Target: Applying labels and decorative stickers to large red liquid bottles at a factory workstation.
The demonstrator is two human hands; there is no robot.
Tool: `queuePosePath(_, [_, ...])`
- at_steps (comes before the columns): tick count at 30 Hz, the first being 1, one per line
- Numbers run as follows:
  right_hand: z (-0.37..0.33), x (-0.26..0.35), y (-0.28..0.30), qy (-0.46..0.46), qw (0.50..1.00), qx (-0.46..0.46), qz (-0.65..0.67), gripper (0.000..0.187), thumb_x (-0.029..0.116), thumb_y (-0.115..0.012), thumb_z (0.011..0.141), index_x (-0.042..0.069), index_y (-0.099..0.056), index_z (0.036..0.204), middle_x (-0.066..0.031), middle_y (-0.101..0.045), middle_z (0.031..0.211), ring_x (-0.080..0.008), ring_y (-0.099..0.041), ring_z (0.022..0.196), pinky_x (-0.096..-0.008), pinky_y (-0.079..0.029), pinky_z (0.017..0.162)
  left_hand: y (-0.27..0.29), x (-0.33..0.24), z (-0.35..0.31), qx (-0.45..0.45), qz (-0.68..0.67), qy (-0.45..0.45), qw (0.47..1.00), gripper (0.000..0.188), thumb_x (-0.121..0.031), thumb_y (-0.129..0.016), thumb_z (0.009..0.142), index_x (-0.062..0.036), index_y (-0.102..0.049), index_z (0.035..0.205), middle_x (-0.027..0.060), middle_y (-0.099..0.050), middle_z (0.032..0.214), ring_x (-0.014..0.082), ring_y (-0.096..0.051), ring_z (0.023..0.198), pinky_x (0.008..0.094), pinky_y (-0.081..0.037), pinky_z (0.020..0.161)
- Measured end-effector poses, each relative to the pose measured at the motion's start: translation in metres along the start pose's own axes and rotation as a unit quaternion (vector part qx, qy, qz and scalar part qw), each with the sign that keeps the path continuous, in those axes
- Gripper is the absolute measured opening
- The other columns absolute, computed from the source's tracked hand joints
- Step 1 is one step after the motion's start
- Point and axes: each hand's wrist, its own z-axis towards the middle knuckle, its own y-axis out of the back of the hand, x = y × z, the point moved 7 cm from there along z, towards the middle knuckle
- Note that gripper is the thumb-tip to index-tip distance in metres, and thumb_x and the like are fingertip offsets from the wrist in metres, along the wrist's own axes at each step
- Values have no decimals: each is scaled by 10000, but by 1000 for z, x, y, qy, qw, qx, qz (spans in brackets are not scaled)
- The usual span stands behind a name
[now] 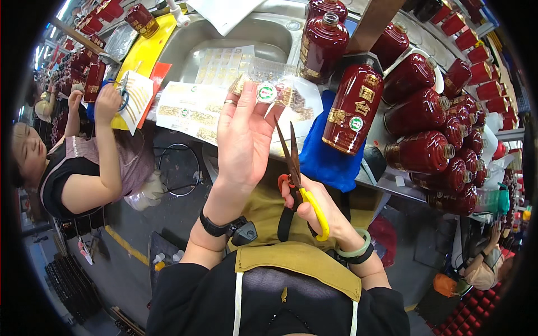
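scissors [296, 176], blades parted, sit in the right hand [333, 218], fingers curled around the handles [315, 208]; the left hand [245, 147] pinches a clear decal [267, 93] in its fingertips, over printed sheets [178, 110] at the sink [263, 31].

Steel sink [270, 33], with a co-worker [89, 189] to the left
A white faucet [179, 15] stands at the sink's far left corner, a yellow sheet [150, 49] along its left side; a green container [496, 201] sits near the tabletop's [389, 181] right corner.
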Motion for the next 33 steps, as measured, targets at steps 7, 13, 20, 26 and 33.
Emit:
queuePosePath(7, [6, 2, -2, -6, 999, -13, -29, 778, 777, -509, 876, 13, -510, 1024, -63, -515, 757, -175, -493, 652, -339, -427, 619, -5, 15, -17, 6, -28, -42, 999, 183, -195, -516, 1074, -104, -540, 1230, 123, -644, 1202, 326, -607, 1238, 457, -546, 1005])
queuePosePath(13, [14, 13, 1, 20, 997, -61, -40, 881, 879, -424, 848, 13, -524, 977, -51, -509, 734, -166, -481, 637, -333, -407, 601, -10, 22, -25, 35, -58, -80, 994, 243, -148, -514, 1072, -119, -462, 1307, 92, -592, 1289, 277, -604, 1242, 416, -534, 1015])
queuePosePath(20, [18, 13, 2, 30, 996, -73, -38, 877, 874, -430, 854, 7, -526, 952, -42, -501, 726, -155, -466, 628, -319, -397, 589, -4, 28, -27, 26, -44, -89, 995, 313, -166, -507, 1072, -147, -474, 1382, 95, -560, 1360, 269, -551, 1294, 455, -488, 1076])
queuePosePath(26, [18, 23, 12, 25, 992, -120, -28, 868, 859, -486, 845, 1, -525, 967, -38, -501, 728, -137, -475, 648, -310, -401, 589, -4, 29, -29, 47, 44, -69, 996, 327, -98, -551, 1048, -115, -473, 1365, 63, -601, 1308, 215, -603, 1208, 408, -498, 1057])
queuePosePath(33, [21, 26, 16, 4, 992, -116, -45, 783, 768, -626, 823, 2, -526, 950, -61, -505, 725, -163, -482, 640, -320, -417, 595, -4, 30, -22, 40, -37, -5, 999, 176, -80, -585, 1025, -44, -604, 1196, 85, -689, 1144, 198, -667, 1077, 384, -541, 980])
